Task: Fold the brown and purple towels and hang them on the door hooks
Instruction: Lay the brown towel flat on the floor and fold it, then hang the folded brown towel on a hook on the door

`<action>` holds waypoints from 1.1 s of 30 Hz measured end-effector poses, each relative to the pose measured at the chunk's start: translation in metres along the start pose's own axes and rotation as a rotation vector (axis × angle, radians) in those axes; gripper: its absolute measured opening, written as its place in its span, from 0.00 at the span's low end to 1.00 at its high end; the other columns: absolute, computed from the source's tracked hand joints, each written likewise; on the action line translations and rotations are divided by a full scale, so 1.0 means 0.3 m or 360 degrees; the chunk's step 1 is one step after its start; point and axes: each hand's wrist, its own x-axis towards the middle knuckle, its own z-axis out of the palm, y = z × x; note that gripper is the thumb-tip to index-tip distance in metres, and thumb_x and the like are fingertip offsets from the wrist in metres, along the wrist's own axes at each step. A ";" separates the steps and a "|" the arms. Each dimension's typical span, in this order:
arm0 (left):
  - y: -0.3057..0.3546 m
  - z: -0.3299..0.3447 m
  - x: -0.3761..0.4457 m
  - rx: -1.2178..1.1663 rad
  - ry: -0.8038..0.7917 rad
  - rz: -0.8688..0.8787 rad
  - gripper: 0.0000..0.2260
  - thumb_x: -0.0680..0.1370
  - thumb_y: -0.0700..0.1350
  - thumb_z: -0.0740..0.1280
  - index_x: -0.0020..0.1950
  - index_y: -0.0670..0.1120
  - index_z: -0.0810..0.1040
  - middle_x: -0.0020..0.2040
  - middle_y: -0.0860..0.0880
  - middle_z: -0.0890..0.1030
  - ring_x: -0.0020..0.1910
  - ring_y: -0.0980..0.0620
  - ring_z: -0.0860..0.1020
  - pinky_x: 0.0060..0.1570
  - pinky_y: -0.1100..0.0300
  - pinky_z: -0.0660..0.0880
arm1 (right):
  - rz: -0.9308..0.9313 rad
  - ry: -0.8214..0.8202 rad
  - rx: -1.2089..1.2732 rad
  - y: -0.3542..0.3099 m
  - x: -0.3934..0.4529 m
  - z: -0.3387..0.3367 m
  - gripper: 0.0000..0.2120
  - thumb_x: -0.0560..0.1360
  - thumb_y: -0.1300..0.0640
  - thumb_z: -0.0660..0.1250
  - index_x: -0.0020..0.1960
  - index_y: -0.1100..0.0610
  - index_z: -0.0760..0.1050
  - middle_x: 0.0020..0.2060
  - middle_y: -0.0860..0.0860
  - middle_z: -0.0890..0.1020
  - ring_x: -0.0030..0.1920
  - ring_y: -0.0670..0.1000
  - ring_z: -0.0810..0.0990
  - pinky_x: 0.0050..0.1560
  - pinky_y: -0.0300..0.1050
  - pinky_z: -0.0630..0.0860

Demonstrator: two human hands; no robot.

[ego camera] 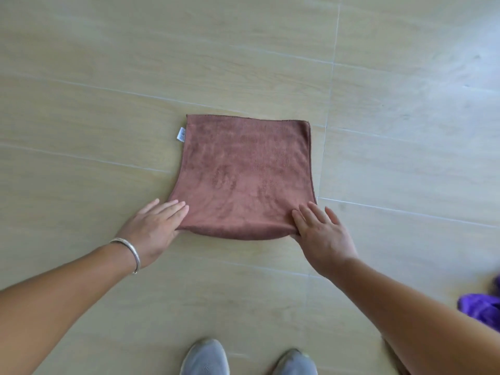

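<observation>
The brown towel [243, 171] lies folded into a rough square on the floor, with a white label at its far left edge. My left hand [155, 228] rests flat at the towel's near left corner, fingers straight, with a silver bangle on the wrist. At the near right corner my right hand [320, 231] lies flat with its fingers spread on the cloth. The purple towel [481, 309] lies crumpled at the right edge of the view, mostly cut off.
The floor [108, 117] is pale wood-look tile with thin grout lines. My two grey shoes [205, 358] stand at the bottom edge, just behind the towel.
</observation>
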 end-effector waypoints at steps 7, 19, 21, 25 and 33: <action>-0.002 -0.525 -0.135 -0.0172 -0.0055 -0.0082 0.24 0.60 0.36 0.82 0.55 0.44 0.84 0.53 0.47 0.84 0.52 0.48 0.83 0.54 0.45 0.77 | -0.0085 0.0100 -0.0007 0.057 -0.239 -0.526 0.23 0.78 0.43 0.50 0.54 0.51 0.80 0.54 0.50 0.82 0.60 0.54 0.79 0.61 0.54 0.74; 0.007 -1.713 -0.353 -0.0398 -0.0558 -0.0146 0.13 0.83 0.55 0.53 0.63 0.58 0.73 0.59 0.58 0.77 0.61 0.51 0.74 0.58 0.55 0.70 | -0.0399 -0.0119 0.0120 0.113 -0.762 -1.633 0.36 0.78 0.35 0.34 0.70 0.50 0.69 0.71 0.44 0.69 0.73 0.45 0.61 0.73 0.42 0.56; 0.030 -1.927 -0.411 -0.0431 -0.0519 -0.0146 0.14 0.83 0.53 0.53 0.66 0.56 0.72 0.63 0.58 0.75 0.64 0.51 0.72 0.62 0.54 0.68 | -0.0355 0.0017 0.0150 0.124 -0.871 -1.805 0.23 0.83 0.44 0.47 0.70 0.51 0.70 0.70 0.44 0.71 0.73 0.46 0.63 0.73 0.42 0.57; 0.053 -2.271 -0.477 -0.0278 -0.0423 -0.0099 0.10 0.82 0.55 0.54 0.58 0.63 0.73 0.52 0.61 0.78 0.52 0.52 0.76 0.54 0.51 0.73 | -0.0280 0.0180 -0.0059 0.153 -1.052 -2.087 0.27 0.80 0.42 0.41 0.61 0.49 0.76 0.59 0.42 0.78 0.66 0.47 0.71 0.65 0.44 0.65; 0.116 -2.856 -0.534 -0.0268 0.0063 -0.0294 0.09 0.81 0.56 0.58 0.51 0.60 0.78 0.43 0.59 0.78 0.46 0.53 0.77 0.45 0.58 0.73 | -0.0071 0.0590 -0.0019 0.223 -1.285 -2.615 0.17 0.82 0.45 0.53 0.60 0.47 0.77 0.54 0.42 0.80 0.61 0.45 0.73 0.62 0.42 0.67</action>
